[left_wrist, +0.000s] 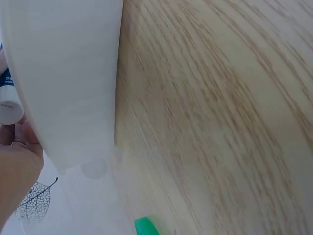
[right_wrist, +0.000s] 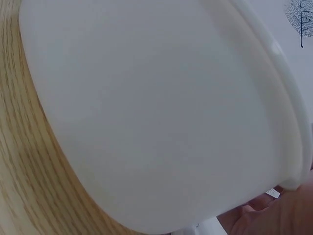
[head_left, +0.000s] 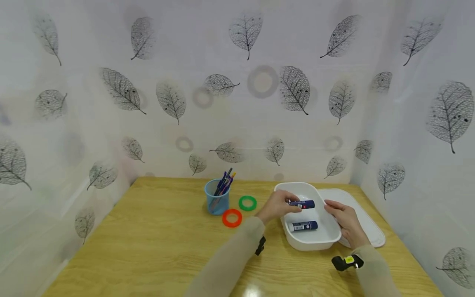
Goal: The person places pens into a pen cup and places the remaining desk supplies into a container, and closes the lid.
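Observation:
In the head view a white plastic box stands on the right part of the table. My left hand reaches over its left rim and holds a dark blue glue stick between thumb and fingers, above the box's inside. The white end of that glue stick shows at the left edge of the left wrist view. A second glue stick lies on the box floor nearer to me. At the right rim, my right hand grips the box, with its fingers partly hidden by the wall in the right wrist view.
A white lid lies on the table right of the box, partly under the right hand. Left of the box are a green ring, a red ring and a blue cup of pens. A leaf-patterned curtain hangs behind.

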Motion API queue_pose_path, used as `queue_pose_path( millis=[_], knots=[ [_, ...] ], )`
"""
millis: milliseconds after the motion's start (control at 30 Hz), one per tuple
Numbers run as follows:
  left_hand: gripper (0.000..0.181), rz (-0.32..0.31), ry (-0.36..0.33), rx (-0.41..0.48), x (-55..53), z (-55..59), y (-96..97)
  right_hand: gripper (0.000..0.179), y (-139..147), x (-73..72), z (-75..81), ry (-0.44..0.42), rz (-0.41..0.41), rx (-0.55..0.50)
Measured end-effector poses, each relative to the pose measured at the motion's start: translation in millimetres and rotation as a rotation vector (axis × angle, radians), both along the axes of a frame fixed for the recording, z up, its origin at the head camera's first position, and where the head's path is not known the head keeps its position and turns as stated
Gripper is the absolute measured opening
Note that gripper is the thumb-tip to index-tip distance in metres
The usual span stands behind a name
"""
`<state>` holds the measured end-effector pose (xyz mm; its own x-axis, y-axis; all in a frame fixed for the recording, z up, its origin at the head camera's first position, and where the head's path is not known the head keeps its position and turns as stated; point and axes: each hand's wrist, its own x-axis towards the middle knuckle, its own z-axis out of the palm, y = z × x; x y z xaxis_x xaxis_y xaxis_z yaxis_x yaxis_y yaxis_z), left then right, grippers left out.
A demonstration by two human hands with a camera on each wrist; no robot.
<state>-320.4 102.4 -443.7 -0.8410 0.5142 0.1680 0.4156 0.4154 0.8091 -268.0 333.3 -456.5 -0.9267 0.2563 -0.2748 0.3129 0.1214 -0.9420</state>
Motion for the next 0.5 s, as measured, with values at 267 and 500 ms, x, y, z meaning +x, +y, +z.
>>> queue_pose_path(
  millis=[267, 500],
  knots=[
    [0.024, 0.041, 0.007, -0.044, 3.5, 2.0, 10.0, 0.058, 0.6, -0.3, -1.3, -0.003, 0.002, -0.009],
    [0.025, 0.083, -0.001, -0.057, 4.5, 1.0, 13.7, 0.06, 1.2, -0.7, -2.5, 0.013, 0.006, -0.002]
  ],
)
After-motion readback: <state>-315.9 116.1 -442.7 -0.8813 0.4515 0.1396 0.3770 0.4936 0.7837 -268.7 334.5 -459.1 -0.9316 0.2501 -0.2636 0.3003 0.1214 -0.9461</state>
